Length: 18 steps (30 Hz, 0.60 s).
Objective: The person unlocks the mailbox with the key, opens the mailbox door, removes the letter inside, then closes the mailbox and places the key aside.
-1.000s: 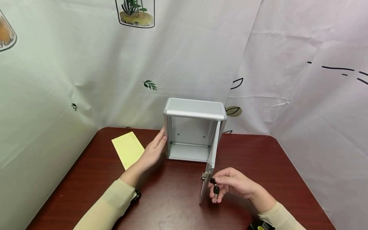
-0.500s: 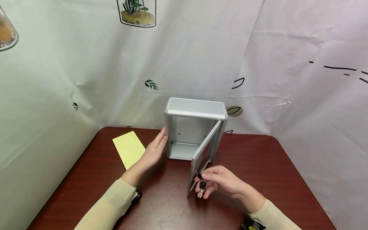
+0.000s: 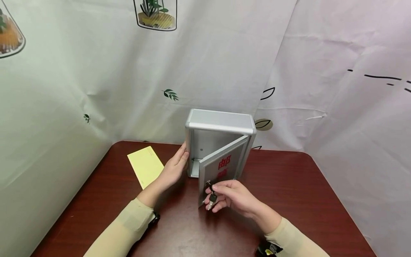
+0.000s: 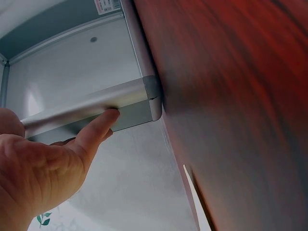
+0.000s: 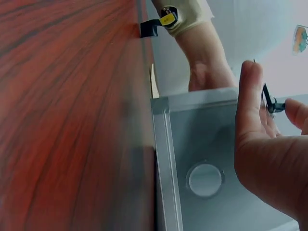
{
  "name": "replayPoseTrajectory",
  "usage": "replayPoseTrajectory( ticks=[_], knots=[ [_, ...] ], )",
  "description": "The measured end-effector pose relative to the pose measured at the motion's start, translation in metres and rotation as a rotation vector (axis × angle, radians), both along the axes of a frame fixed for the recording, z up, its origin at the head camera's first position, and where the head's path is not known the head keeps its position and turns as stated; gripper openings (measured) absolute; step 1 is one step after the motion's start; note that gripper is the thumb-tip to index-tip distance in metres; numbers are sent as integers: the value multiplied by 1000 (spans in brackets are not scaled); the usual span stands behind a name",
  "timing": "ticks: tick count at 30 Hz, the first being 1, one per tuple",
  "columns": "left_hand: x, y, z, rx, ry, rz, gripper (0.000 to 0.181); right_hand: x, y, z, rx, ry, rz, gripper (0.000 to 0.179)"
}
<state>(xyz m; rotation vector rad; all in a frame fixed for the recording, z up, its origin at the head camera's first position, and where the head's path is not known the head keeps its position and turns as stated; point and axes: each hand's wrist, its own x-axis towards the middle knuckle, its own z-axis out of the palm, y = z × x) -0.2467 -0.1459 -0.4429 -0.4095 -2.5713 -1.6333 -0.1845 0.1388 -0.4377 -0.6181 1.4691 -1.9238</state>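
Observation:
A silver metal box (image 3: 221,119), like a mailbox, stands upright on the table with its door (image 3: 237,160) ajar, hinged at the right. Red characters mark the door's front. My left hand (image 3: 171,169) rests with its fingers straight along the box's left side; in the left wrist view the fingertips touch the side wall (image 4: 134,115). At the door's free edge my right hand (image 3: 239,200) pinches the black-headed key (image 3: 210,186) at the lock. A second key (image 3: 213,198) dangles below it, in front of the curled fingers.
To the left, a yellow envelope (image 3: 146,166) lies on the dark red table (image 3: 282,185), partly behind my left forearm. White printed cloth (image 3: 221,64) hangs close behind the box and along both sides.
My right hand has swung the door leftward toward the box, moving left along with it and the keys. The left hand stays at the box's side. The envelope has not moved.

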Motion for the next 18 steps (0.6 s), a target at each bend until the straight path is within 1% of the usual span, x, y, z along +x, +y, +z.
replayPoseTrajectory(
  ticks=[4, 8, 18],
  knots=[
    [-1, 0, -1, 2, 12, 3, 65, -3, -11, -1, 8, -20, -51, 42],
    [-1, 1, -1, 9, 22, -1, 65, -7, -19, -1, -5, -28, -81, 40],
    [-1, 1, 0, -10, 16, -1, 66, -14, -35, 3, 15, -47, -179, 40]
  ],
)
